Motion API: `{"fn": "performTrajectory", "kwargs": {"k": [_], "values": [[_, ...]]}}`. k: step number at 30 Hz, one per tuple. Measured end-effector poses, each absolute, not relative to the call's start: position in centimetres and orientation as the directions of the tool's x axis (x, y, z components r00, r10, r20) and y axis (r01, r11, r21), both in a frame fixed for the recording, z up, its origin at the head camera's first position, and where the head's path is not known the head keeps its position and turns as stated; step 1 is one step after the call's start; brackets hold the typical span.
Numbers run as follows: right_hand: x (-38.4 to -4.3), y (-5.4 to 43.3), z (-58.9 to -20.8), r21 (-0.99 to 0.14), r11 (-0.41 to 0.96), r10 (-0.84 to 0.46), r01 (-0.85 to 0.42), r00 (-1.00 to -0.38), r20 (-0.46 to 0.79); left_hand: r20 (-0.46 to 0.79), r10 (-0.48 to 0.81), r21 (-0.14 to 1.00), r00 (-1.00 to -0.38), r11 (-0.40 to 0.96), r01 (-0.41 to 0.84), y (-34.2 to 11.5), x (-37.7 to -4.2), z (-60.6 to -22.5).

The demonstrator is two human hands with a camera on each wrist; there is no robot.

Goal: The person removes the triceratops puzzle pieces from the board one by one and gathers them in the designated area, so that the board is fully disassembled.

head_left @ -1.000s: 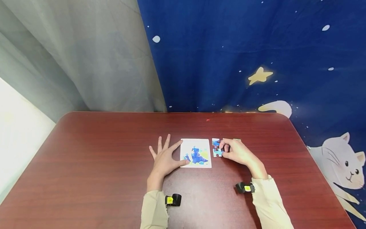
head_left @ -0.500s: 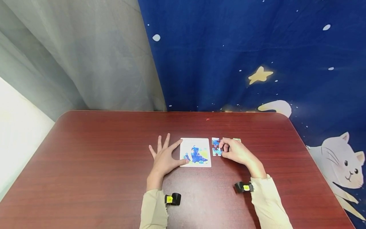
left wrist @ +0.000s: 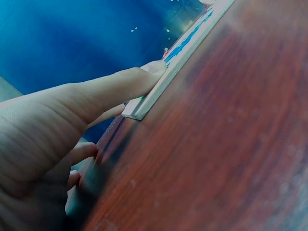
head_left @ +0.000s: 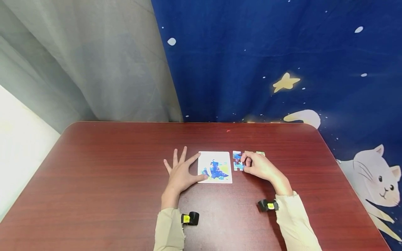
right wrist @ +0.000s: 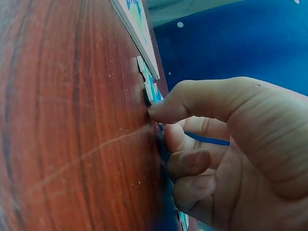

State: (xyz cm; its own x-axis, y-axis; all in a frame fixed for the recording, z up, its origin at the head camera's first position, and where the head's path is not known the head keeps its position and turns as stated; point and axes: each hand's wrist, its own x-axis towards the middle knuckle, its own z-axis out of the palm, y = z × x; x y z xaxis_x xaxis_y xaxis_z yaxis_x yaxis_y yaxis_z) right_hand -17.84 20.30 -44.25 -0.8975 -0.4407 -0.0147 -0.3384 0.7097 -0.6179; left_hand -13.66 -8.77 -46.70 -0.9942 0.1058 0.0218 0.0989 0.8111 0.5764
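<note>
My left hand (head_left: pixel 180 176) lies spread beside a white-bordered jigsaw board (head_left: pixel 206 157) with a blue picture. Its thumb presses on the board's near left part, and the index fingertip touches the far left corner. In the left wrist view the thumb (left wrist: pixel 115 89) rests across the board's edge. Just right of the board, my right hand (head_left: pixel 263 167) has thumb and index bent at a blue puzzle piece (head_left: pixel 237 167), pinching its right side. The right wrist view shows the thumb tip against that piece (right wrist: pixel 153 93), other fingers curled in. Another blue piece (head_left: pixel 236 154) lies directly beyond it.
More puzzle pieces lie behind the right hand, mostly hidden; a green-edged piece (head_left: pixel 260 152) shows past the knuckles. A small red bit (head_left: pixel 228 131) sits near the far edge of the brown table (head_left: pixel 110 181). Grey and blue curtains (head_left: pixel 235 62) hang behind.
</note>
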Motion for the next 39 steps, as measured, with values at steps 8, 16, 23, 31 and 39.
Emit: {"fn": "performTrajectory", "kwargs": {"k": [8,16,23,31,39], "values": [[-17.6,20.5,-44.2,-0.605,0.726,-0.428,-0.326,-0.904,-0.026,0.024,0.118,0.567,-0.993,0.817,0.111,-8.5,-13.8,-46.7],[-17.7,20.3,-44.0,-0.593,0.722,-0.435,-0.356,-0.901,0.011,0.02,0.11,0.569,-0.994,0.816,0.102,-8.6,-13.7,-46.6],[-17.3,18.6,-43.1,-0.598,0.669,-0.486,-0.442,-0.868,0.098,0.021,0.11,0.575,-0.994,0.812,0.102,-8.7,-13.7,-46.6],[-16.1,14.4,-43.2,-0.543,0.666,-0.557,-0.512,-0.825,0.094,0.024,0.108,0.57,-0.994,0.815,0.103,-8.8,-13.7,-46.6],[-15.3,12.6,-44.1,-0.495,0.733,-0.533,-0.467,-0.846,0.01,0.026,0.104,0.574,-0.994,0.813,0.099,-8.8,-13.6,-46.5]]}}
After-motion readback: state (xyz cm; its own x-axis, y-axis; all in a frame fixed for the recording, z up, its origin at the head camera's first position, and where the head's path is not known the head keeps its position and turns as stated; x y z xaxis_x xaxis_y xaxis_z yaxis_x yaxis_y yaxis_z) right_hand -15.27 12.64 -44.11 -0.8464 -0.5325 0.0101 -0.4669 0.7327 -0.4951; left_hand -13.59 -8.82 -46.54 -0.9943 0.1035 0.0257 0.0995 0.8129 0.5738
